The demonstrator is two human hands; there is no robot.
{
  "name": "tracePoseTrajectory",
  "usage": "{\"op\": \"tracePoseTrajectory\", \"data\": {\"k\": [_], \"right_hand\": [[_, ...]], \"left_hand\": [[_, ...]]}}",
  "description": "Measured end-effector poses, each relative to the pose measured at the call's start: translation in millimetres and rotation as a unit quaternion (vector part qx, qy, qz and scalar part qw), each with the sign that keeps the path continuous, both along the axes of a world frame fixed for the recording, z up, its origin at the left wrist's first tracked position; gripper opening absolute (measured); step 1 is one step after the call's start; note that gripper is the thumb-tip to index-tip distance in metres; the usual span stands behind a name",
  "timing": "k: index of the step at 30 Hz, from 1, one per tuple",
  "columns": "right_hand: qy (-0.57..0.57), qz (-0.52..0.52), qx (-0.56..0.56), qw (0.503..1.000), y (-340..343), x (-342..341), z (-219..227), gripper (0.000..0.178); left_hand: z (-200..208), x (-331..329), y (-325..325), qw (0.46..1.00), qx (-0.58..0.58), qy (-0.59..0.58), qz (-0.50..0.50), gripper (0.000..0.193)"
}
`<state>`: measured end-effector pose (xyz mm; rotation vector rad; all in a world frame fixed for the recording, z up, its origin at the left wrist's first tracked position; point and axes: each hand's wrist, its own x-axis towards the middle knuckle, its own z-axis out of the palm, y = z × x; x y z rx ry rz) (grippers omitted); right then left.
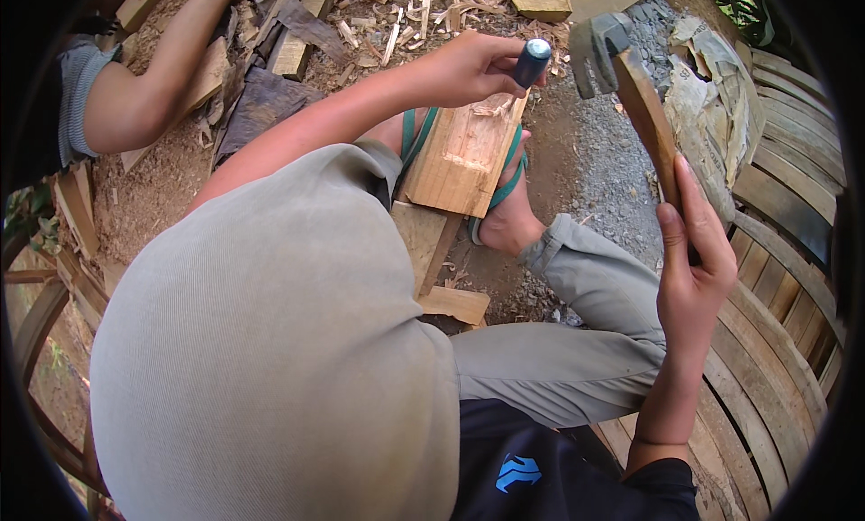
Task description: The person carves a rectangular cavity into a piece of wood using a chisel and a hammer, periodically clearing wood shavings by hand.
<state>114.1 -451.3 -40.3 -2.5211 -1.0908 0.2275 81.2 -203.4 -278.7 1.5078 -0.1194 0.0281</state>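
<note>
My left hand [473, 68] is closed around the dark blue handle of a chisel [532, 63], which stands tilted at the far end of a wooden block [450, 186]. The chisel's blade is mostly hidden. A rough, pale recess is cut into the block's upper face, with shavings by the tool. My right hand [698, 242], raised at the right, grips the wooden handle of a hammer [647, 116]. Its grey metal head is up, apart from the chisel. Beneath the block lies another timber [423, 237], and my sandalled feet [509, 215] are on either side.
Wood chips [410, 21] and offcuts litter the ground ahead. Grey gravel [622, 165] and a torn sack [712, 98] lie at the right, beside stacked wooden slats [784, 341]. Another person's bare arm [135, 102] reaches in at the far left. My bent knee [270, 323] fills the lower left.
</note>
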Motion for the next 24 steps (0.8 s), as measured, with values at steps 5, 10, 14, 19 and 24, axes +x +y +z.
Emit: {"op": "tracePoseTrajectory", "data": {"k": [5, 10, 14, 19, 24], "right_hand": [[-0.025, 0.011, -0.078, 0.997, 12.6, -5.1, -12.1, 0.047], [-0.061, 0.025, -0.034, 0.997, 10.4, -13.3, -10.5, 0.049], [-0.009, -0.012, -0.066, 0.998, 4.3, -12.9, -11.1, 0.048], [-0.011, -0.025, -0.005, 1.0, 3.4, -16.0, -11.6, 0.046], [0.064, -0.097, -0.004, 0.993, -2.4, -10.9, -13.6, 0.042]], "left_hand": [[-12.0, 6.0, -7.7, 0.998, 0.042, -0.043, -0.004, 0.043], [-0.2, 10.3, -9.3, 0.996, 0.08, -0.03, -0.012, 0.046], [-10.1, 7.2, -16.6, 0.995, 0.076, -0.072, -0.001, 0.045], [-6.8, 10.4, -22.7, 0.989, 0.117, -0.088, 0.009, 0.043], [11.0, 19.7, -39.7, 0.974, 0.159, -0.144, -0.079, 0.042]]}}
